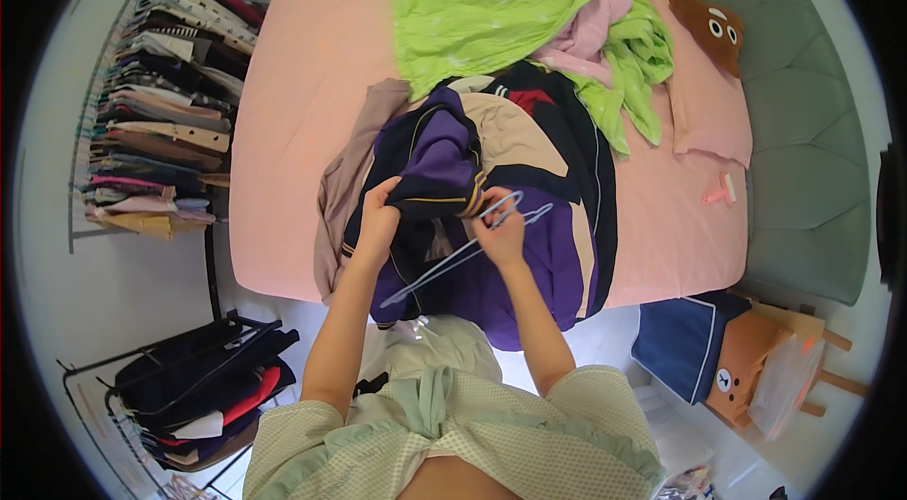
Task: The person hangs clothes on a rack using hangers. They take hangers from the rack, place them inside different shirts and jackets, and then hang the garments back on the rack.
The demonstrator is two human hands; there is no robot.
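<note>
A purple, navy and beige jacket (439, 152) lies bunched at the bed's near edge, with yellow stripes along its ribbed band. My left hand (381, 212) pinches the left part of that band. At the band's right end, my right hand (501, 233) is closed around a light blue clothes hanger (439, 266) and also touches the cloth. The hanger slants down to the left across the jacket's front. More dark clothing with a white-piped edge (605, 207) is spread beneath and to the right. A dusty-pink garment (345, 183) sticks out on the left.
A pink-sheeted bed (293, 65) carries a green blanket (491, 13), a brown plush pillow (709, 30) and a small pink-and-white tool (721, 190). Racks of clothes (170, 94) and dark garments (194, 382) stand at left. A navy storage box (675, 344) sits at lower right.
</note>
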